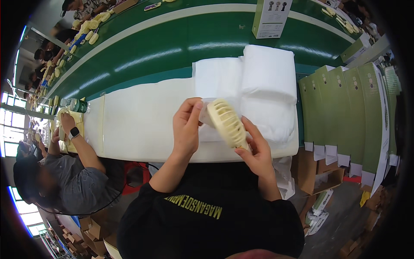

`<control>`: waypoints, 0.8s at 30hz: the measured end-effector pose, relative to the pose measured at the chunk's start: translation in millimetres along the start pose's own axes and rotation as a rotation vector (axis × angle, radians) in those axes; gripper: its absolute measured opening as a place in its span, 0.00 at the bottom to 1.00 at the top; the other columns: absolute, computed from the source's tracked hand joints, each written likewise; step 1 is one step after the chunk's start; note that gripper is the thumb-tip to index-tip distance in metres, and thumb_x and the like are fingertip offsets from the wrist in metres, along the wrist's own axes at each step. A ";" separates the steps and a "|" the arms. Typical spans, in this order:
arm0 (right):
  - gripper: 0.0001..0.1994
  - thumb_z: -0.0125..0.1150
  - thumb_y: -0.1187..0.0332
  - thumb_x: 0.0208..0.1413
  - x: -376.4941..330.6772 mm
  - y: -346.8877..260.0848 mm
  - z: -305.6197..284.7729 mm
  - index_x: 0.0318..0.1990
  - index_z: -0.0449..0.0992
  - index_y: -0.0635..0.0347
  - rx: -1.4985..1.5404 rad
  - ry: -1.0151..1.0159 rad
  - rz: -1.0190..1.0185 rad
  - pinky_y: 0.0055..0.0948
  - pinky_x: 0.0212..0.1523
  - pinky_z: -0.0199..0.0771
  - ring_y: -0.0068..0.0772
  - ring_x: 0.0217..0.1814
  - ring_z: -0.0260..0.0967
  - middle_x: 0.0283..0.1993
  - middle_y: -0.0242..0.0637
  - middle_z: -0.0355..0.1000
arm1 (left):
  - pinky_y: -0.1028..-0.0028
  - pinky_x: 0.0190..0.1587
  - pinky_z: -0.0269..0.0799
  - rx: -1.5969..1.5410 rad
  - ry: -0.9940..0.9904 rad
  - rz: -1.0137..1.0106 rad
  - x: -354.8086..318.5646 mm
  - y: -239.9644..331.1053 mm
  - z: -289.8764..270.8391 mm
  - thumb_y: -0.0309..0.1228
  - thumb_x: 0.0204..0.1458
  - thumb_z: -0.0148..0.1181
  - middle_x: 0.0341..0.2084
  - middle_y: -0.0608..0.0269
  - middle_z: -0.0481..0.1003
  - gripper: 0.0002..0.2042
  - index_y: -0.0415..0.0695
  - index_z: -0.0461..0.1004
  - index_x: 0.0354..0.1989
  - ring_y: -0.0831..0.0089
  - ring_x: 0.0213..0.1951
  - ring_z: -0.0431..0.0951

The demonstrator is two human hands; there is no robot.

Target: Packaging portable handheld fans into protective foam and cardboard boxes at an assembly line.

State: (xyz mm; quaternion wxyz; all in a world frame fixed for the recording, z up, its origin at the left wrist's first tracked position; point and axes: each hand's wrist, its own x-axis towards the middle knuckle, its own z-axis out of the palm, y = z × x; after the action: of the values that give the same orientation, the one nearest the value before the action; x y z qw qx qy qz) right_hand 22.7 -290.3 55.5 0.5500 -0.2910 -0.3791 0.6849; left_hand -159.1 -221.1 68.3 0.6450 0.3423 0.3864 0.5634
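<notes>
A pale yellow handheld fan (226, 122) with a slatted, cage-like head hangs over the near part of the white work surface. Its handle end is gripped by my right hand (259, 154), fingers closed and the fan tilted up to the left. Thumb and fingers of my left hand (186, 129) pinch a thin, translucent white piece (207, 115) that looks like a plastic bag. It lies against the left side of the fan head, partly hidden behind it. Just beyond are two stacks of white bags or sheets, a lower stack (217, 77) and a taller stack (269, 71).
A white mat (142, 116) covers the bench before me. Beyond runs a green conveyor belt (168, 47) with a printed box (271, 19) on it. Several olive-green cartons (340, 108) stand at right. A co-worker (82, 181) sits at left, near a jar (77, 105).
</notes>
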 end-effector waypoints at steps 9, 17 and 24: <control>0.25 0.55 0.75 0.56 25.9 -0.3 14.8 0.62 0.58 0.67 -0.898 0.362 -0.616 0.29 0.52 0.67 0.31 0.54 0.65 0.59 0.44 0.62 | 0.68 0.44 0.68 0.942 -0.341 0.969 -32.9 -39.9 16.4 0.16 0.50 0.56 0.42 0.51 0.70 0.15 0.41 0.63 0.44 0.64 0.44 0.72; 0.19 0.51 0.77 0.58 40.3 -3.7 11.6 0.58 0.60 0.68 -0.322 0.434 -0.405 0.24 0.54 0.64 0.29 0.55 0.65 0.54 0.40 0.65 | 0.68 0.44 0.74 0.320 -0.330 0.051 -43.3 -47.0 21.4 0.22 0.53 0.58 0.47 0.50 0.69 0.29 0.48 0.46 0.58 0.63 0.50 0.71; 0.16 0.54 0.77 0.56 57.0 -0.4 -5.0 0.52 0.67 0.68 -0.375 0.568 -0.588 0.23 0.54 0.63 0.29 0.53 0.66 0.53 0.39 0.66 | 0.75 0.24 0.70 -0.106 -0.565 -0.242 -23.0 -35.6 -8.7 0.40 0.58 0.52 0.40 0.45 0.69 0.32 0.52 0.39 0.65 0.67 0.28 0.74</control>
State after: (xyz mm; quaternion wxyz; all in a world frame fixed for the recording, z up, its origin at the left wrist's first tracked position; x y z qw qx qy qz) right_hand 14.1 -233.8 54.1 0.7414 -0.4420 -0.3973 0.3116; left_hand -151.9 -248.4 35.6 0.8062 0.4029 0.1997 0.3845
